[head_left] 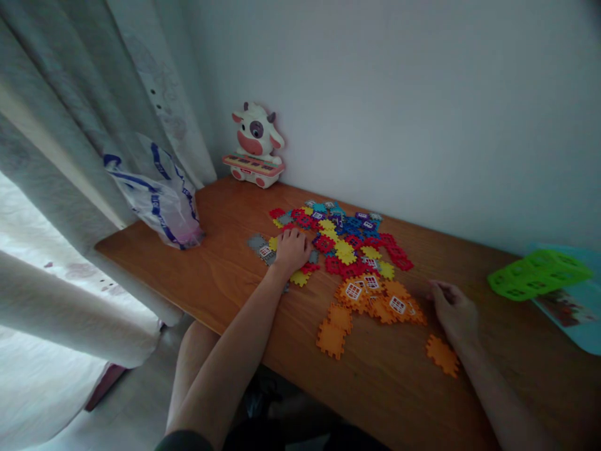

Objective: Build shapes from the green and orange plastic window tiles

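Observation:
My left hand (293,249) lies palm down on the left side of a heap of interlocking plastic tiles, its fingers bent loosely over them. Grey tiles (258,242) and a yellow tile (300,277) show around it; what lies beneath the palm is hidden. To the right, my right hand (454,313) rests on the table with loosely curled fingers and nothing visible in them. It is beside a pile of orange tiles (382,299), some with white window frames. A separate orange tile (442,355) lies near its wrist.
Red, yellow and blue tiles (354,227) spread toward the wall on the wooden table (225,263). A cow toy keyboard (254,147) stands at the back left, near a plastic bag (162,200). A green latticed block (538,274) lies on a light-blue sheet (589,335) at right.

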